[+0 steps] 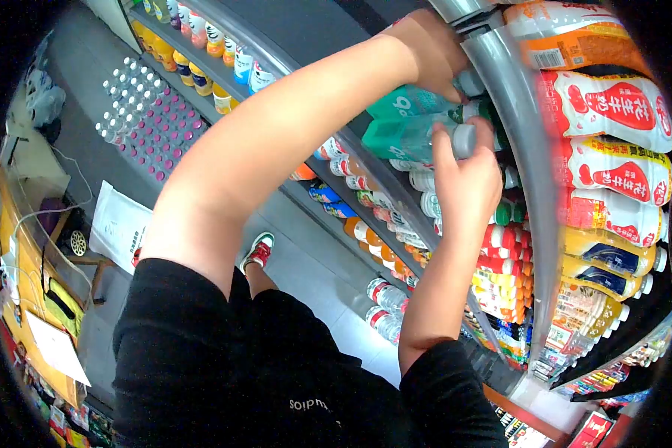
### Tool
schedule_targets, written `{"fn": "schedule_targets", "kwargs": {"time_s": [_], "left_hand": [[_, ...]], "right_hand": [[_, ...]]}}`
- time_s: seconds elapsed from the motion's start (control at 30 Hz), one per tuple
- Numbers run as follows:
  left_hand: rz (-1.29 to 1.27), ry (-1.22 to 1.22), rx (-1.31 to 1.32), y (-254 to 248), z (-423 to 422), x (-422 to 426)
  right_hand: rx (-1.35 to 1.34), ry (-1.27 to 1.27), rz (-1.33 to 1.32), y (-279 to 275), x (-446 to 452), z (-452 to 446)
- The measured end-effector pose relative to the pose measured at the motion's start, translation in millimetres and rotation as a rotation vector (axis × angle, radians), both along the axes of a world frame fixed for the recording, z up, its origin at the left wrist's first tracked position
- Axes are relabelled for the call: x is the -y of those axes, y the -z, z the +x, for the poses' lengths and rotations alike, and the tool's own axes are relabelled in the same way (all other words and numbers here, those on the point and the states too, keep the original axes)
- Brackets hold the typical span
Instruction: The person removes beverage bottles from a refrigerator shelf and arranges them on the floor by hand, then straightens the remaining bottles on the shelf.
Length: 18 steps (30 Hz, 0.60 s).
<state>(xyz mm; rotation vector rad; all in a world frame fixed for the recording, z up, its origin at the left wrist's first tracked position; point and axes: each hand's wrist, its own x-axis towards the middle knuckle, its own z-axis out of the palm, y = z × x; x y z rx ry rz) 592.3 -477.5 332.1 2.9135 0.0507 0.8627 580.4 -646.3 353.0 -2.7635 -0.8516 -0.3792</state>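
Note:
Two teal-green drink bottles lie side by side in my view, their caps toward the right, in front of a shelf. My left hand [428, 56] reaches over to the cap end of the upper teal bottle [409, 102], fingers closed about its neck and partly hidden. On the lower teal bottle [399, 139], my right hand [467, 168] is closed, thumb and fingers on either side of its grey cap [464, 140]. The two bottles seem to touch. Just below are more capped bottles [429, 204] in rows on the shelf.
A metal shelf edge [526, 142] curves close to my hands, with packs of peanut-milk bottles [616, 112] beyond. Lower shelves hold juice bottles [373, 243]. Bottle packs [386, 310] stand on the floor. Shrink-wrapped bottles [153, 123] and a wooden desk [33, 287] are at left.

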Motion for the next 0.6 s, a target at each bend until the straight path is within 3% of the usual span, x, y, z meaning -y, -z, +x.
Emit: {"fn": "schedule_targets", "kwargs": {"time_s": [0.07,0.1,0.23,0.3,0.6], "left_hand": [[-0.057,0.043,-0.25,-28,-10,2],[-0.112,0.087,-0.502,-37,-12,4],[0.06,0.131,-0.443,-12,20,0],[0.29,0.281,0.02,-6,21,-4],[0.301,0.156,0.368,25,-84,-4]], "right_hand": [[0.003,0.004,-0.009,-1,1,-3],[0.004,0.009,-0.018,-1,2,-4],[-0.026,-0.029,-0.004,-3,8,-8],[0.021,-0.021,-0.027,-1,12,-10],[0.149,-0.467,0.438,42,49,-8]]}}
